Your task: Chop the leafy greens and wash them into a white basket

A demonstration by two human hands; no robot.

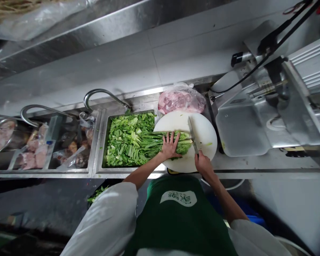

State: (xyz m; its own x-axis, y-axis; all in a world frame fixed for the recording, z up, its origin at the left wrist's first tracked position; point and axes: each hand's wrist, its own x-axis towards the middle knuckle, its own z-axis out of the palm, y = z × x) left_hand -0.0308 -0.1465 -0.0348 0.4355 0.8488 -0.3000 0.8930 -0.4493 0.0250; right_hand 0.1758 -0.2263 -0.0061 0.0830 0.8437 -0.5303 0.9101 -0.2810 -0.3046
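My left hand (171, 145) lies flat with spread fingers on a bunch of leafy greens (186, 149). The bunch stretches across the round white cutting board (209, 133), its leafy end reaching left over the sink. Wrapped around the handle of a knife (192, 131) is my right hand (203, 163). The blade points away from me, at the right end of the bunch. Left of the board, cut greens (128, 138) fill the sink basin.
Bagged raw meat (181, 100) sits behind the board. To the right stands a metal slicing machine (242, 124). Curved faucets (104, 91) rise behind the sinks on the left, where basins hold pieces of meat (33, 154). A steel shelf (109, 30) runs overhead.
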